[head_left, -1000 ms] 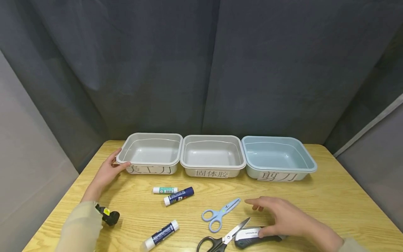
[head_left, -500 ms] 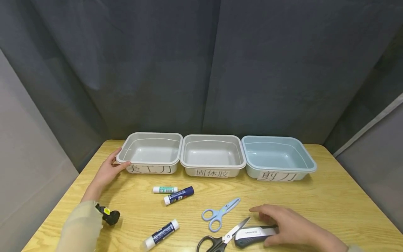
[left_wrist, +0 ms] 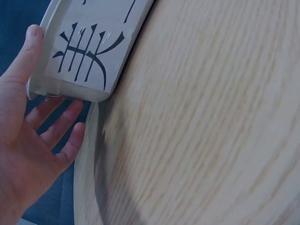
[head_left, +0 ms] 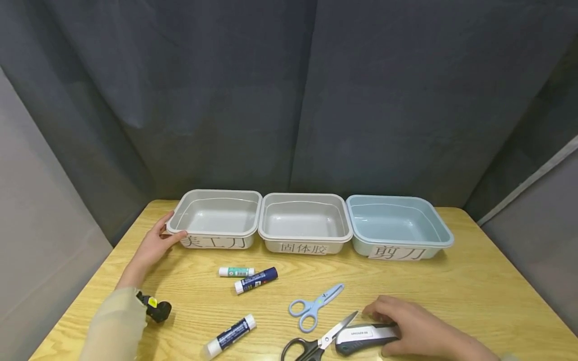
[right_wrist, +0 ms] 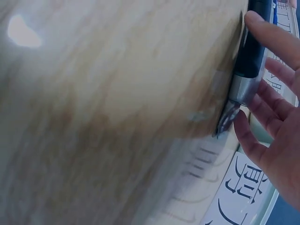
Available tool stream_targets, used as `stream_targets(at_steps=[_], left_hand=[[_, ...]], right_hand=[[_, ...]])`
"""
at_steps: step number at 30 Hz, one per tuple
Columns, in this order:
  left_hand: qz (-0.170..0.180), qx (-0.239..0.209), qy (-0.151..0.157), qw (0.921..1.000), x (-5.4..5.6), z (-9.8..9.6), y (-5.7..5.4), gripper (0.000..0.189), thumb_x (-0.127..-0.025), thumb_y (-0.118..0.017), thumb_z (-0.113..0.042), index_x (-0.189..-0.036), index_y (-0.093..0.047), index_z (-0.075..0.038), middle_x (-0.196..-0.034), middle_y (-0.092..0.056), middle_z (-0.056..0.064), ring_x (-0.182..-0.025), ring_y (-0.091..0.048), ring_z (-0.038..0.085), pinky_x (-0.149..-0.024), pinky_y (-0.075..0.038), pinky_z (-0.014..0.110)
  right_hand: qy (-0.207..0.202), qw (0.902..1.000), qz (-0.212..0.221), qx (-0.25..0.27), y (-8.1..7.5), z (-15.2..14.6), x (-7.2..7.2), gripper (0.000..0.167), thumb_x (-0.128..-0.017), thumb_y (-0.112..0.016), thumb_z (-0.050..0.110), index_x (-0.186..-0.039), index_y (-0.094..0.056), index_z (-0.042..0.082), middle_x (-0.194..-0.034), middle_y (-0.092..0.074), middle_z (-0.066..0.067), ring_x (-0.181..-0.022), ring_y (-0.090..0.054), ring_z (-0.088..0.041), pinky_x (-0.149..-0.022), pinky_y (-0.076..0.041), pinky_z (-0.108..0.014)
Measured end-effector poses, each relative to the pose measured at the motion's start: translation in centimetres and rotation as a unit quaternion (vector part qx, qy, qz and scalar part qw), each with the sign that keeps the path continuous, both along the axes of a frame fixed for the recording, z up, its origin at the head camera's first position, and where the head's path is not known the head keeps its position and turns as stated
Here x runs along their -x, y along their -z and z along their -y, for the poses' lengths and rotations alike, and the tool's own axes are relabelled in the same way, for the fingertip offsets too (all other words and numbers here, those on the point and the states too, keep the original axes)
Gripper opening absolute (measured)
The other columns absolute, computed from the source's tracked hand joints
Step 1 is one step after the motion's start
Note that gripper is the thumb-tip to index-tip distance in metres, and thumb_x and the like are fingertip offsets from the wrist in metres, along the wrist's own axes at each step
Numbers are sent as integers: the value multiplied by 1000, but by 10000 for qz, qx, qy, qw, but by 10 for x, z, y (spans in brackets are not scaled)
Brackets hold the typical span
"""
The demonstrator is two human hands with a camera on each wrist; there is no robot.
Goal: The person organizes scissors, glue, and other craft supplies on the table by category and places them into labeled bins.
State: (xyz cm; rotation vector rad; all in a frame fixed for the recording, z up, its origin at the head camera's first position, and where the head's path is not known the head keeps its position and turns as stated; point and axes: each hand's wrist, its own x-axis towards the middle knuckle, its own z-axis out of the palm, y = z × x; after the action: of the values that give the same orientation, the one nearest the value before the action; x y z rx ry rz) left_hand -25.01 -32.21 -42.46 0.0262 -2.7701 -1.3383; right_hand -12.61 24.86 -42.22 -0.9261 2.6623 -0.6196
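At the left corner of the left grey plastic bin [head_left: 226, 233], my left hand [head_left: 153, 246] grips the rim, thumb in front and fingers round the side. Low on the right, my right hand [head_left: 417, 328] holds the tail end of a utility knife [head_left: 361, 338] lying on the table. The right wrist view has the thumb on one side of the knife's dark body [right_wrist: 251, 54] and fingers along the other. Black-handled scissors [head_left: 311, 348] lie against the knife's left end, blades pointing up and right. Light blue scissors [head_left: 318, 304] rest just beyond them.
A middle grey bin [head_left: 304, 239] and a blue bin [head_left: 444, 240] continue the row, each with a paper label in front. On the table [head_left: 180, 286] lie a dark blue glue stick [head_left: 256, 281], a green-and-white one [head_left: 236, 272] and another blue one [head_left: 231, 335].
My right hand has shifted slightly right and down, and its outstretched fingers have curled in round the far side of the utility knife. The left hand stays at the bin.
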Motion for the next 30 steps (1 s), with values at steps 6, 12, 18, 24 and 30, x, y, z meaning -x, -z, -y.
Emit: stream_targets(at_steps=[6,12,18,24,30], left_hand=[[-15,-84,-9,10000,0,0,1,88,-83,-59,-48,-148,-8,-18,-143,-29,25,-115,-44,38,-90,-36,46],[-28,-64,-10,10000,1,2,1,88,-83,-59,-49,-148,-7,-19,-144,-27,25,-118,-42,38,-90,-37,48],[-13,-119,-23,9999,1,2,3,88,-83,-59,-49,-148,-7,-20,-144,-26,24,-116,-42,38,-91,-36,47],[4,-149,-37,9999,0,2,4,87,-84,-59,-48,-148,-7,-19,-145,-25,24,-116,-42,38,-93,-33,51],[40,-194,-48,9998,1,1,5,87,-84,-59,-47,-148,-7,-21,-146,-24,23,-118,-40,38,-96,-30,54]], right_hand=[[101,9993,296,-189,-1,2,1,47,-70,-74,41,-112,-55,34,-94,-50,23,-81,-45,4,-71,-44,-22],[-117,9999,96,-66,3,1,1,43,-76,-70,40,-115,-57,32,-99,-51,21,-83,-45,4,-72,-44,-22],[-65,9993,326,-156,3,1,3,39,-77,-68,42,-114,-59,34,-97,-49,21,-82,-44,4,-72,-44,-21],[-185,9991,356,-98,3,1,1,35,-78,-68,39,-112,-60,34,-98,-49,21,-84,-44,4,-74,-44,-21],[-145,9990,396,-133,0,2,2,35,-79,-65,44,-112,-59,35,-99,-49,21,-85,-44,3,-76,-45,-22]])
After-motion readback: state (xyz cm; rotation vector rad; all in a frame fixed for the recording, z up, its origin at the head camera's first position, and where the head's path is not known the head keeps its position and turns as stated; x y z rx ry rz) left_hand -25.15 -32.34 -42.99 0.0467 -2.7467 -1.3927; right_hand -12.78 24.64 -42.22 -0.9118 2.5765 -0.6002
